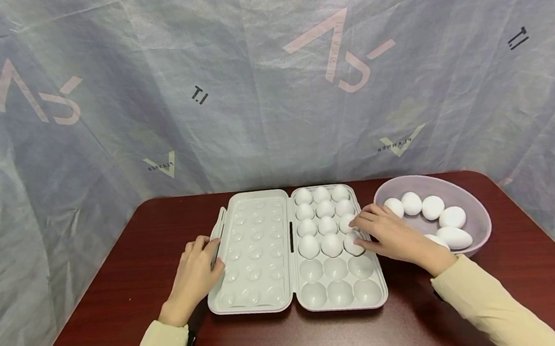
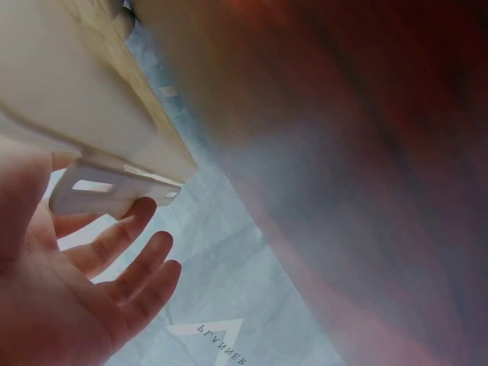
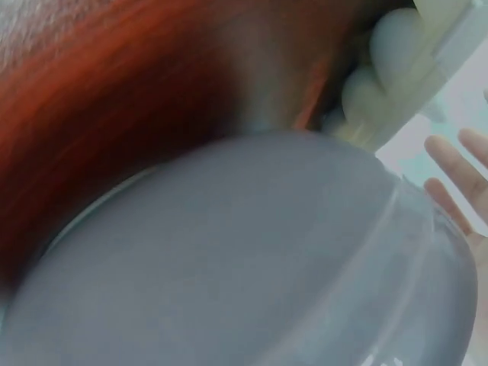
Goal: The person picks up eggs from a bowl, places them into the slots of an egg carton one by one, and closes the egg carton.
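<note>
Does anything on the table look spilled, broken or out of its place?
Nothing stands out: the eggs in the open carton sit one per cup, others lie in the purple bowl, and no crack or spill shows.

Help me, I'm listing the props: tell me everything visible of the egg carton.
The off-white, plastic-looking egg carton lies open on the dark-red table, its dimpled lid hinged left of the tray. The tray has six rows of three hollows: the far four hold white eggs, the nearest two are empty. The left hand touches the lid's slotted flap; the right hand extends over the tray's right edge.
</note>
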The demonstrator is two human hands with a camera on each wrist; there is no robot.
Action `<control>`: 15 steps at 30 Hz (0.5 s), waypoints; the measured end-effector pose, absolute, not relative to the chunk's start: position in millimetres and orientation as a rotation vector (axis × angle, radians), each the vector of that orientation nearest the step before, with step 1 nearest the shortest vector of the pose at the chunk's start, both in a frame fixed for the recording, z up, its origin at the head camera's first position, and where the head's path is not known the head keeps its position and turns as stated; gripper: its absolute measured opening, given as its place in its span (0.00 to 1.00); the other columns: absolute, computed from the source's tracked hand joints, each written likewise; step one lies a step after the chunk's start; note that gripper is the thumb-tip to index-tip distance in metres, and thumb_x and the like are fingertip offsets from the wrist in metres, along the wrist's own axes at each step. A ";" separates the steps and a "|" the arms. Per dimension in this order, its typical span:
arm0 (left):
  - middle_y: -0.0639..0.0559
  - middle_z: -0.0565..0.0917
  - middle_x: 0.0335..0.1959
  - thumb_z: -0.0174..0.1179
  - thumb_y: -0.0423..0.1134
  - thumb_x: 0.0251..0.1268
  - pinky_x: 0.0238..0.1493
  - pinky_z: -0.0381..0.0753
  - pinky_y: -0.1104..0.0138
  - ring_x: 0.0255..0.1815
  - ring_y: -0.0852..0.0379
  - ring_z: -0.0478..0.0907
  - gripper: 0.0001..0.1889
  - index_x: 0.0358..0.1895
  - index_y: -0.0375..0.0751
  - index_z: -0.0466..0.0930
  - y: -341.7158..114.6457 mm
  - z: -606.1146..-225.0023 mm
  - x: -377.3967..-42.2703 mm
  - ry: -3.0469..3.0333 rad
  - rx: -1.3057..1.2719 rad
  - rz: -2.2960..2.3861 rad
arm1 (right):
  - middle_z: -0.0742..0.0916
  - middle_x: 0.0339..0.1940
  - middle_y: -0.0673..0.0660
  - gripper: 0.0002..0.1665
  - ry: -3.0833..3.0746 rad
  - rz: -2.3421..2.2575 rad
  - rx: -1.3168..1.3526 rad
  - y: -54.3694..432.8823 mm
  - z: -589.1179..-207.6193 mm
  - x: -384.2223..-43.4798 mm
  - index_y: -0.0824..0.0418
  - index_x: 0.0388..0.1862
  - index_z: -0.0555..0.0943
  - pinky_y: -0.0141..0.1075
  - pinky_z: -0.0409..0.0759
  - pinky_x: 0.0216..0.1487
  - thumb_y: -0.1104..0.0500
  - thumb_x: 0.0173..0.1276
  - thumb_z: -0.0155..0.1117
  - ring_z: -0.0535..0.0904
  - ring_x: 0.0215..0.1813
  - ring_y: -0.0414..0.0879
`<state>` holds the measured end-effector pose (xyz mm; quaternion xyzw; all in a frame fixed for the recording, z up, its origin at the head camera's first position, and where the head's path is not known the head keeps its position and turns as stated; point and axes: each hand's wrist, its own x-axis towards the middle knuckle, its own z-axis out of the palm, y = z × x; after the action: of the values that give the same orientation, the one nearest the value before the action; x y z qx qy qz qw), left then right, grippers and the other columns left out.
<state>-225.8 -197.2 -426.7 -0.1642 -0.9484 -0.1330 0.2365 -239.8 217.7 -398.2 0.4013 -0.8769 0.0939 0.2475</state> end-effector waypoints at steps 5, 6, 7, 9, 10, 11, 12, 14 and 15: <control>0.40 0.75 0.45 0.57 0.34 0.51 0.37 0.70 0.52 0.43 0.39 0.71 0.18 0.48 0.34 0.79 -197.9 -427.6 -226.5 -2.595 -0.450 -0.362 | 0.83 0.37 0.51 0.16 -2.400 0.251 1.036 225.2 -389.8 -239.6 0.60 0.40 0.80 0.44 0.68 0.43 0.56 0.52 0.68 0.73 0.45 0.48; 0.40 0.75 0.45 0.57 0.34 0.51 0.38 0.70 0.52 0.43 0.39 0.71 0.18 0.48 0.35 0.79 -197.9 -427.6 -226.5 -2.595 -0.449 -0.361 | 0.83 0.37 0.51 0.16 -2.405 0.253 1.025 227.5 -388.1 -239.4 0.59 0.40 0.80 0.44 0.68 0.44 0.56 0.52 0.68 0.73 0.45 0.48; 0.40 0.75 0.45 0.57 0.34 0.51 0.37 0.70 0.52 0.43 0.39 0.71 0.18 0.48 0.35 0.79 -198.0 -427.7 -226.5 -2.596 -0.449 -0.362 | 0.83 0.38 0.51 0.16 -2.408 0.251 1.012 229.9 -386.3 -239.3 0.59 0.41 0.80 0.44 0.68 0.44 0.56 0.52 0.68 0.73 0.45 0.48; 0.40 0.75 0.45 0.57 0.34 0.51 0.38 0.70 0.52 0.43 0.39 0.71 0.18 0.48 0.35 0.79 -198.0 -427.7 -226.4 -2.599 -0.449 -0.363 | 0.83 0.38 0.51 0.16 -2.409 0.250 0.987 235.1 -383.1 -239.5 0.58 0.42 0.79 0.44 0.68 0.44 0.56 0.53 0.67 0.72 0.46 0.49; 0.40 0.75 0.45 0.57 0.34 0.51 0.38 0.70 0.52 0.43 0.39 0.71 0.18 0.48 0.35 0.79 -198.0 -427.7 -226.4 -2.600 -0.449 -0.362 | 0.83 0.38 0.51 0.16 -2.407 0.250 0.976 237.8 -381.6 -239.8 0.58 0.42 0.79 0.44 0.69 0.43 0.57 0.53 0.67 0.73 0.45 0.49; 0.40 0.75 0.45 0.57 0.34 0.51 0.38 0.70 0.52 0.44 0.39 0.71 0.18 0.48 0.35 0.79 -198.0 -427.7 -226.4 -2.601 -0.448 -0.363 | 0.83 0.37 0.51 0.16 -2.403 0.247 0.964 240.5 -380.4 -240.1 0.58 0.42 0.79 0.45 0.69 0.43 0.57 0.53 0.67 0.73 0.45 0.49; 0.40 0.75 0.45 0.57 0.34 0.51 0.38 0.70 0.52 0.44 0.39 0.71 0.18 0.48 0.35 0.79 -198.0 -427.7 -226.3 -2.602 -0.448 -0.363 | 0.83 0.37 0.51 0.16 -2.400 0.242 0.951 243.4 -379.4 -240.6 0.58 0.42 0.80 0.45 0.69 0.42 0.57 0.53 0.67 0.73 0.45 0.50; 0.40 0.75 0.45 0.57 0.34 0.51 0.38 0.70 0.52 0.44 0.39 0.71 0.19 0.49 0.35 0.79 -198.0 -427.5 -226.2 -2.605 -0.446 -0.362 | 0.83 0.38 0.52 0.15 -2.405 0.241 0.927 249.0 -378.3 -241.3 0.58 0.41 0.80 0.45 0.68 0.41 0.57 0.54 0.66 0.73 0.45 0.50; 0.40 0.75 0.45 0.57 0.34 0.51 0.38 0.70 0.52 0.44 0.38 0.71 0.19 0.49 0.35 0.79 -197.9 -427.4 -226.3 -2.605 -0.446 -0.360 | 0.83 0.38 0.52 0.15 -2.409 0.242 0.916 251.9 -378.0 -241.5 0.59 0.41 0.80 0.46 0.68 0.41 0.58 0.53 0.66 0.73 0.46 0.51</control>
<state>-226.3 -197.9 -427.4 -0.1624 -0.9493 -0.1314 0.2351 -241.5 251.9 -378.0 0.3403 -0.8953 0.0901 0.2731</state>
